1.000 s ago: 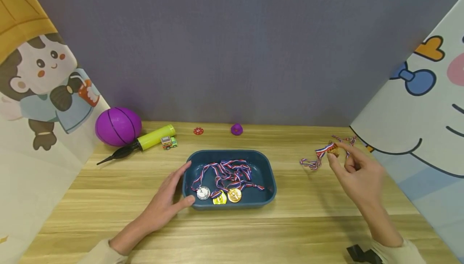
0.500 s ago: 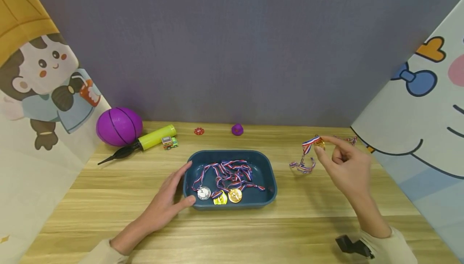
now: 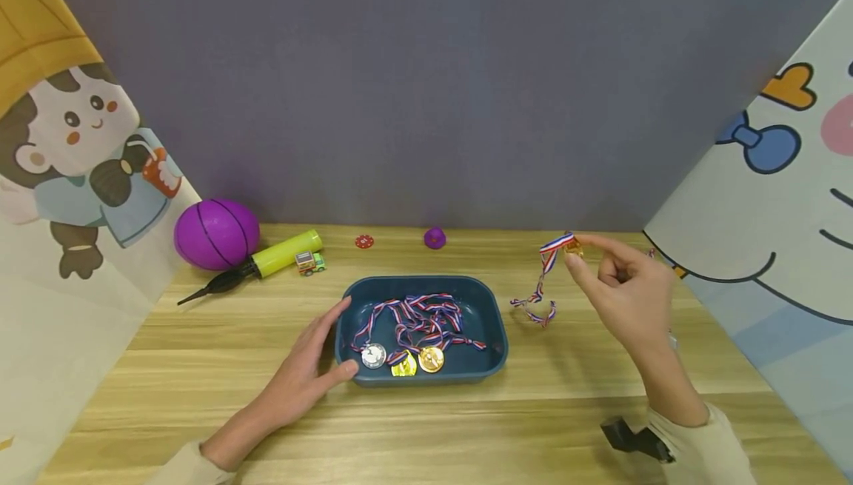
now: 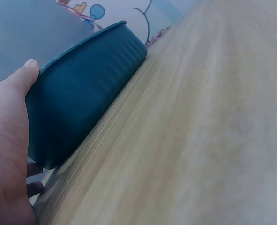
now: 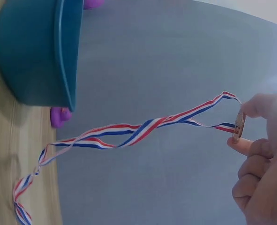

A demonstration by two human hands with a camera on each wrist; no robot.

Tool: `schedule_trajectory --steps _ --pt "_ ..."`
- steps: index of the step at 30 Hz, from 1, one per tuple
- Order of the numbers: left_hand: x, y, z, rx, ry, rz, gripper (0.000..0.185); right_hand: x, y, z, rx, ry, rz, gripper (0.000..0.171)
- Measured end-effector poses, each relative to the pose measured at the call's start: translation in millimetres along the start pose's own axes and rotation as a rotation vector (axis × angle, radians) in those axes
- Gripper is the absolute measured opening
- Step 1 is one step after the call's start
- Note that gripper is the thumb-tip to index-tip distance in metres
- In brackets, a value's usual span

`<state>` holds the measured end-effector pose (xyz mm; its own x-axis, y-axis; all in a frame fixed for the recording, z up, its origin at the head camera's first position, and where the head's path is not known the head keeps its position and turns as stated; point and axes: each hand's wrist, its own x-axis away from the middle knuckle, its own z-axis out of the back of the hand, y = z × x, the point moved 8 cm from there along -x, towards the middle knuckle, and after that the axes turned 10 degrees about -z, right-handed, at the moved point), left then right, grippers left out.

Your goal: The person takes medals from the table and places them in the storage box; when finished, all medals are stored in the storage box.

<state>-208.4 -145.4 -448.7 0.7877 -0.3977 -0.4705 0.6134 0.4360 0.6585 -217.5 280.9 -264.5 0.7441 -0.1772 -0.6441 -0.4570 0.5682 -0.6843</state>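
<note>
My right hand [image 3: 629, 296] pinches a gold medal [image 3: 573, 246] between thumb and index finger, up off the table. From the medal [image 5: 239, 125] a twisted red, white and blue ribbon [image 5: 152, 126] trails down, its knotted end on the table in the right wrist view. My left hand [image 3: 303, 374] rests against the left end of a dark blue plastic tub [image 3: 496, 315], fingers along its side and thumb at the front corner. Inside the tub lie a silver medal [image 3: 373, 355], a yellow-gold medal [image 3: 403, 364] and another gold medal [image 3: 431, 359], with tangled striped ribbons [image 3: 426, 318].
Behind the tub on the left are a purple ball [image 3: 216, 235], a yellow-green hand pump [image 3: 286, 254] and a toy truck [image 3: 309, 263]. A red chip [image 3: 363, 241] and a small purple object [image 3: 435, 238] lie near the grey back wall [image 3: 426, 100]. Printed panels flank both sides.
My right hand has moved left and slightly farther back, carrying the gold medal with its ribbon trailing toward the tub. My left hand and the tub have stayed put.
</note>
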Motion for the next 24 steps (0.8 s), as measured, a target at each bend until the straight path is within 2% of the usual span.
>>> schedule_trajectory --steps 16,24 --pt "-0.7 3.5 1.1 0.003 0.011 -0.013 0.094 -2 -38 -23 -0.134 -0.078 0.031 0.032" --pt "-0.5 2.1 0.3 0.0 0.007 -0.01 0.094 -13 -54 -27 -0.142 -0.06 0.067 0.029"
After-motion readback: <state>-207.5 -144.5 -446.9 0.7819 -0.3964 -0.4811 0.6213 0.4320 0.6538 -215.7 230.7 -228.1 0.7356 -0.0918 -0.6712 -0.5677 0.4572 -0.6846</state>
